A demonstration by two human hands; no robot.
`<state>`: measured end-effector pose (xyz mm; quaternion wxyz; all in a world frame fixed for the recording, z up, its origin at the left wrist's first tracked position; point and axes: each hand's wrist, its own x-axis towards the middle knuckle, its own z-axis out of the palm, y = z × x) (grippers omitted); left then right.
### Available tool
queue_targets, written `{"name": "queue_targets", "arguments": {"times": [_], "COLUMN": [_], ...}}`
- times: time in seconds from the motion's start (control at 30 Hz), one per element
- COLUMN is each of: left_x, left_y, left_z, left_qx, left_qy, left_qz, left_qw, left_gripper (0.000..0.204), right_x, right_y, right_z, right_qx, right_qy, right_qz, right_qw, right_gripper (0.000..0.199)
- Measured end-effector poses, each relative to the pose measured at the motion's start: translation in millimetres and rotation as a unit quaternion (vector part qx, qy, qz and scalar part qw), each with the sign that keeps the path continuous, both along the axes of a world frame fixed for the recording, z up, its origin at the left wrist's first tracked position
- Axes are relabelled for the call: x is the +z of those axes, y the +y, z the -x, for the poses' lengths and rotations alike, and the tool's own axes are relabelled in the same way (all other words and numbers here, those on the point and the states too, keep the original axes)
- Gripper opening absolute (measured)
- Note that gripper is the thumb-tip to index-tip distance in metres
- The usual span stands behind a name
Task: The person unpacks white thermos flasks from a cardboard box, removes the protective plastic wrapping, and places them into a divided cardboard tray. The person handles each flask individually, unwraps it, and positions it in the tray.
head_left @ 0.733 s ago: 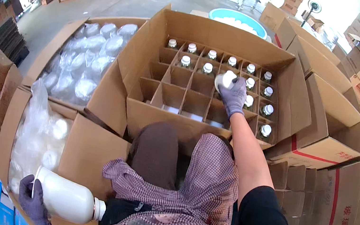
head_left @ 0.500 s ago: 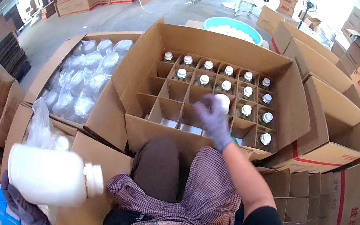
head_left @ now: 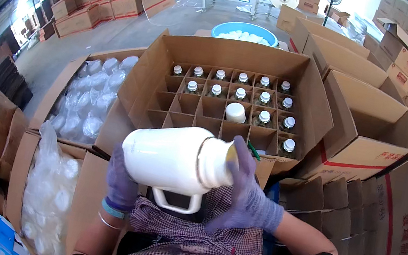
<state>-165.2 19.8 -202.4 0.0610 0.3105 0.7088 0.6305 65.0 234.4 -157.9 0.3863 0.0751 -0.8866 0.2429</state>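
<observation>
A glossy white thermos jug (head_left: 166, 156) lies tilted on its side in front of my body, its loop handle (head_left: 177, 201) hanging downward and its neck pointing right. My left hand (head_left: 123, 176), in a purple-grey glove, grips it around the base end. My gloved right hand (head_left: 246, 195) is at the mouth, fingers up and thumb spread low, partly hiding the rim. Beyond the jug stands a divided carton (head_left: 238, 54) with several clear bottles with white caps (head_left: 240, 93) in its cells. A larger white cup-shaped lid (head_left: 235, 112) sits among them.
To the left, a carton holds plastic-wrapped items (head_left: 93, 91); nearer is one with clear bags (head_left: 47, 198). Open cartons (head_left: 369, 118) and cardboard dividers (head_left: 335, 221) crowd the right. A blue basin (head_left: 245, 32) with white pieces stands behind. A green pen-like object (head_left: 253, 150) lies at the carton's near edge.
My left hand has brought the jug from the lower left to the middle. My right hand has left the white lid in the carton and come back to the jug's mouth.
</observation>
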Motion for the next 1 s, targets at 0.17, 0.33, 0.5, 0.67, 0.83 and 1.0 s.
{"name": "queue_targets", "arguments": {"times": [0.17, 0.33, 0.5, 0.67, 0.83, 1.0], "left_x": [-16, -11, -71, -107, -54, -100], "left_y": [30, 85, 186, 235, 337, 454], "left_z": [-48, -36, 40, 59, 13, -18], "left_qx": [0.003, -0.071, -0.091, -0.282, -0.214, -0.307], "left_qy": [-0.005, 0.05, 0.317, 0.473, 0.475, 0.423], "left_qz": [-0.122, -0.056, 0.08, 0.337, 0.204, 0.386], "left_qw": [0.993, 0.995, 0.941, 0.764, 0.829, 0.76], "left_gripper": [0.055, 0.047, 0.04, 0.056, 0.039, 0.07], "right_x": [-66, -46, -54, -74, -99, -110], "right_y": [7, 30, 45, 48, 49, 51], "right_z": [-21, -73, -132, -188, -220, -204], "right_qx": [-0.086, -0.139, -0.249, -0.367, -0.468, -0.455], "right_qy": [-0.139, -0.117, 0.077, 0.123, 0.084, 0.081], "right_qz": [0.584, 0.679, 0.482, 0.442, 0.417, 0.435], "right_qw": [0.795, 0.711, 0.837, 0.809, 0.775, 0.773], "right_gripper": [0.086, 0.066, 0.073, 0.083, 0.096, 0.1]}}
